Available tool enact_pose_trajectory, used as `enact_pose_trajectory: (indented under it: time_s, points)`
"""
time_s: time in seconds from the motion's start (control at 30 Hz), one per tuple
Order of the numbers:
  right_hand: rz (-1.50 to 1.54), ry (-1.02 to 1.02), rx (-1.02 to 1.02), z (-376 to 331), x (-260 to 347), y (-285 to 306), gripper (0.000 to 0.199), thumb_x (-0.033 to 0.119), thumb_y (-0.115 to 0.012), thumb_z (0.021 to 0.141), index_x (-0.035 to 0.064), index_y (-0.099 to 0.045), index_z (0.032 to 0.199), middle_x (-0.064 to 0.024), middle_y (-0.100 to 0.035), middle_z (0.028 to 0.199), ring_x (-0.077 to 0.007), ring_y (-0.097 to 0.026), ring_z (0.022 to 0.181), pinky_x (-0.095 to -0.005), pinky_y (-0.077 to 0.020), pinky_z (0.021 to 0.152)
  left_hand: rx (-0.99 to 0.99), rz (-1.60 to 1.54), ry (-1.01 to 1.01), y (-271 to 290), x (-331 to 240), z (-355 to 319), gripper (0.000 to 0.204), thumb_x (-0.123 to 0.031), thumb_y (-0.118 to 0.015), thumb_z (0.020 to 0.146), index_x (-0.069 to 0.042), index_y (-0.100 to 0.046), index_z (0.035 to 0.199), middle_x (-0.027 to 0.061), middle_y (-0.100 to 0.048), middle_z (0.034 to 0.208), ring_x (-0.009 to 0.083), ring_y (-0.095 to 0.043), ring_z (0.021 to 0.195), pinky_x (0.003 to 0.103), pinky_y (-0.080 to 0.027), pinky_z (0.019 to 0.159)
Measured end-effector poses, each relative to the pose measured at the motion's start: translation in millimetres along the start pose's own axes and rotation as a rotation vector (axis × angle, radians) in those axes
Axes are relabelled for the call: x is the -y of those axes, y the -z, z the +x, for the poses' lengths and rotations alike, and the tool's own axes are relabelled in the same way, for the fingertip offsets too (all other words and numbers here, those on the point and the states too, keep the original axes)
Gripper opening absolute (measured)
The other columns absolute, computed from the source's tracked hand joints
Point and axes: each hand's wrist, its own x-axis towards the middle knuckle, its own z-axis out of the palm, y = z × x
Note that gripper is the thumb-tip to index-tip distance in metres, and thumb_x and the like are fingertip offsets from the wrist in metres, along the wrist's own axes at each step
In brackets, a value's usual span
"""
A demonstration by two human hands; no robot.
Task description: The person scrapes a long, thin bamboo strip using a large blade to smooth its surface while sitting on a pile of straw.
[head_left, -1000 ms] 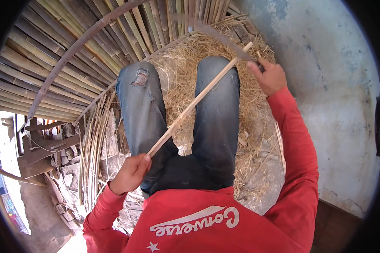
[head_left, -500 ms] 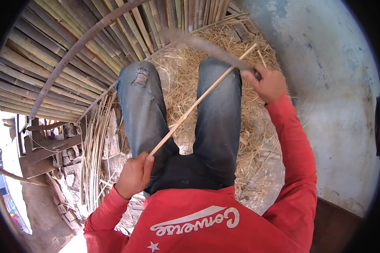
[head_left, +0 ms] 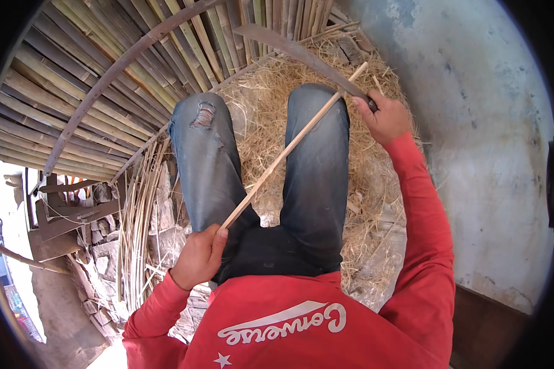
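My left hand [head_left: 198, 254] is closed round the near end of a thin, pale wooden stick [head_left: 287, 150], in front of my lap. The stick slants up to the right, across the gap between my knees and over my right thigh. In my closed right hand [head_left: 385, 118] is the dark handle of a machete [head_left: 295, 52]. Its long blade points to the upper left and crosses the stick near the far end, seemingly touching it. The blade's wide tip lies over the bamboo slats.
Shavings [head_left: 375, 166] cover the floor round my legs. A slatted bamboo wall [head_left: 86, 92] curves along the far left. Thin strips [head_left: 141, 221] stand in a bundle left of my knee, beside broken bricks [head_left: 101, 246]. A pale blue wall [head_left: 480, 154] rises close to my right arm.
The machete, blurred by motion before, now shows sharply. My right hand has shifted slightly to the left and nearer. The stick has barely moved in my left hand.
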Motion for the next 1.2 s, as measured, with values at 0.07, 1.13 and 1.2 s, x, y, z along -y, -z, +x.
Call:
enact_pose_trajectory:
  time_s: [0.07,1.13,1.2]
  points:
    - [0.0,0.006,-0.047,14.0,-7.1,2.2,0.065,0.069,-0.06,0.099,0.0066,-0.072,0.089,-0.0179,-0.066,0.069,-0.0432,-0.067,0.069,-0.051,-0.0507,0.062,0.008,-0.026,-0.009,0.2,3.4,2.1,0.041,-0.027,-0.047,0.115,0.001,-0.056,0.086,0.0192,-0.052,0.061,0.0401,-0.055,0.056,0.048,-0.042,0.055]
    - [0.096,-0.125,0.018,-24.5,5.8,19.1,0.06,0.064,-0.066,0.098,0.0048,-0.076,0.101,-0.0149,-0.067,0.068,-0.0348,-0.067,0.062,-0.0453,-0.0518,0.06,-0.067,0.153,-0.043,-10.4,7.0,-1.5,0.029,-0.024,-0.054,0.111,-0.002,-0.055,0.093,0.0233,-0.057,0.061,0.0496,-0.062,0.061,0.056,-0.046,0.054]
    - [0.056,0.072,0.084,-38.9,32.6,11.5,0.061,0.068,-0.067,0.096,0.0071,-0.074,0.098,-0.013,-0.068,0.068,-0.0356,-0.067,0.059,-0.0468,-0.0511,0.055,-0.122,0.308,-0.069,-10.0,4.8,1.8,0.027,-0.026,-0.055,0.11,-0.003,-0.054,0.095,0.0212,-0.06,0.062,0.048,-0.064,0.06,0.056,-0.048,0.054]
